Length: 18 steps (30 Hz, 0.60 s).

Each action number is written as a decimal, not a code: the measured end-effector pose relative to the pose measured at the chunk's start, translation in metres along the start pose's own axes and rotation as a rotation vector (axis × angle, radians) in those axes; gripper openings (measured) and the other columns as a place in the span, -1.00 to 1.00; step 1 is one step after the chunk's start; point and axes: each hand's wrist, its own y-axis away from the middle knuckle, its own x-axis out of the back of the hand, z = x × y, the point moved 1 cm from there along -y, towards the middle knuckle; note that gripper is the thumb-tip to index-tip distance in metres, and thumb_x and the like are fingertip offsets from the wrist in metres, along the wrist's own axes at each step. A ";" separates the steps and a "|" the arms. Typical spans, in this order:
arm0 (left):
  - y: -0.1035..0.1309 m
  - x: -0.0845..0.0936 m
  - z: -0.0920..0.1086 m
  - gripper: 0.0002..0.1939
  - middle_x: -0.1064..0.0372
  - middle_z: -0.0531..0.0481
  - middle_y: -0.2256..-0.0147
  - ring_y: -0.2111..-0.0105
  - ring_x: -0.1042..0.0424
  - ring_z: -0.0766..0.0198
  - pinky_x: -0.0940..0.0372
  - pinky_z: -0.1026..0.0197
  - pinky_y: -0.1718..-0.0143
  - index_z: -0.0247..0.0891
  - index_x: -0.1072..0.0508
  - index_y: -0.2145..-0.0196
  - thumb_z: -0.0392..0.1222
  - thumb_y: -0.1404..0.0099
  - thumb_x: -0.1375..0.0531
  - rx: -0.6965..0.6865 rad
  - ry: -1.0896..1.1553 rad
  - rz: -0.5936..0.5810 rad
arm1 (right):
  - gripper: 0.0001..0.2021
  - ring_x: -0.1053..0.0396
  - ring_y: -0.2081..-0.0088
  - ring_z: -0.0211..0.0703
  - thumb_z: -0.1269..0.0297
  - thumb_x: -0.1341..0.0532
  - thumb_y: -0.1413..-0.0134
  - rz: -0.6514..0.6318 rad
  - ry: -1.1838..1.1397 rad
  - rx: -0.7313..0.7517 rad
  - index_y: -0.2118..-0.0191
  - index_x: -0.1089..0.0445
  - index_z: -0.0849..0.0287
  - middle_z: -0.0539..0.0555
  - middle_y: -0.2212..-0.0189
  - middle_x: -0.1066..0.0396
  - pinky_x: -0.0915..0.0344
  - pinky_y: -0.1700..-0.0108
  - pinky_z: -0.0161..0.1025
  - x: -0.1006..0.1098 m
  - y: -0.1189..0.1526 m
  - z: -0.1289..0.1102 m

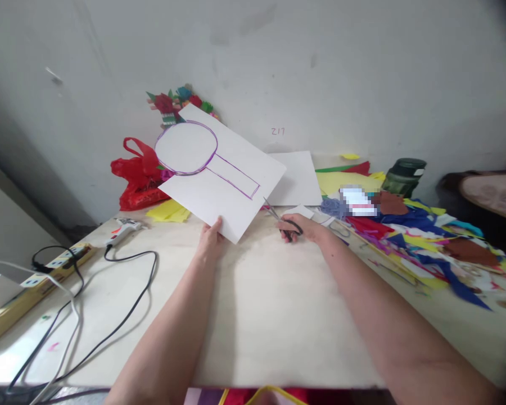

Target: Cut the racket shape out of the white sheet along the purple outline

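My left hand pinches the lower edge of a white paper sheet, holding it tilted above the table. On the sheet, a purple outline forms a round shape joined to a long narrow rectangle. The left side of the round shape lies along the sheet's edge, where the paper looks cut away. In my right hand is a pair of scissors with dark handles. Their blades point up and left, with the tips close to the sheet's right edge near the rectangle's end. Whether the tips touch the paper I cannot tell.
A second white sheet leans behind. To the right lie many coloured scraps, a phone and a green jar. On the left are a glue gun, power strip, cables, red bag and paper flowers.
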 end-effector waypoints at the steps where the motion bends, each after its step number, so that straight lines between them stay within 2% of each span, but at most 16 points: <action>1: 0.000 0.000 0.000 -0.74 -0.44 -0.07 0.19 0.22 -0.43 0.20 -0.37 0.19 0.20 -0.23 -0.38 0.22 -0.35 -0.08 -0.22 0.002 0.000 -0.001 | -0.70 -0.32 0.61 -0.32 0.08 -0.22 0.08 0.004 0.028 -0.014 0.48 -0.22 0.24 0.03 0.61 -0.36 -0.12 0.68 -0.44 -0.001 0.001 -0.003; 6: 0.002 -0.002 0.000 -0.73 -0.44 -0.08 0.21 0.23 -0.44 0.20 -0.35 0.16 0.16 -0.25 -0.39 0.22 -0.35 -0.07 -0.23 0.022 0.006 -0.027 | -0.70 -0.24 0.66 -0.38 0.08 -0.22 0.08 0.028 0.109 -0.048 0.51 -0.21 0.23 -0.01 0.66 -0.31 -0.14 0.63 -0.44 -0.009 -0.001 -0.014; 10: 0.006 -0.004 0.002 -0.73 -0.43 -0.10 0.19 0.19 -0.42 0.17 -0.34 0.14 0.13 -0.28 -0.39 0.22 -0.36 -0.06 -0.24 0.039 -0.003 -0.049 | -0.68 -0.25 0.64 -0.37 0.06 -0.27 0.15 0.061 0.134 -0.028 0.51 -0.23 0.22 -0.02 0.65 -0.33 -0.17 0.60 -0.42 -0.011 -0.003 -0.016; 18: 0.006 -0.004 0.002 -0.67 -0.43 -0.11 0.19 0.17 -0.41 0.15 -0.33 0.12 0.10 -0.27 -0.37 0.18 -0.34 -0.04 -0.26 0.065 -0.014 -0.065 | -0.70 -0.20 0.68 -0.36 0.10 -0.32 0.24 0.091 0.075 -0.027 0.54 -0.26 0.22 -0.04 0.71 -0.29 -0.14 0.64 -0.41 -0.013 -0.002 -0.018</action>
